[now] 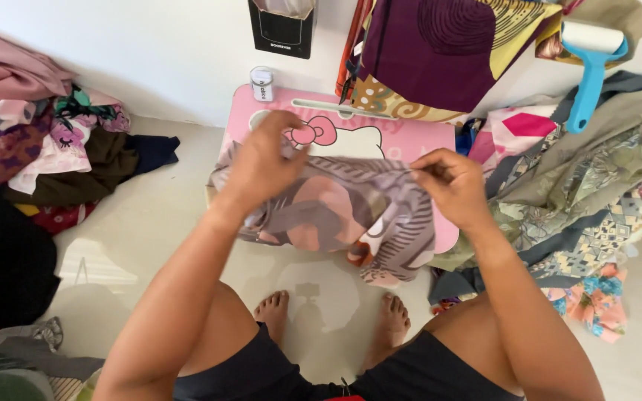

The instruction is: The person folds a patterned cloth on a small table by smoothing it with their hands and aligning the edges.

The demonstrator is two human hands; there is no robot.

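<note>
Mid-fold: left hand (265,160) and right hand (447,182) each pinch the top edge of the patterned cloth (336,215) over the pink table (403,137); next probably needs edges aligned.

Bright daylight, soft shadows on the floor (150,245); sharp, mild edge distortion.

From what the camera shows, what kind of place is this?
Probably a room at home used for sorting clothes: piles of fabric lie on the floor, a small pink lap table stands by the wall, and both hands fold a patterned cloth.
</note>
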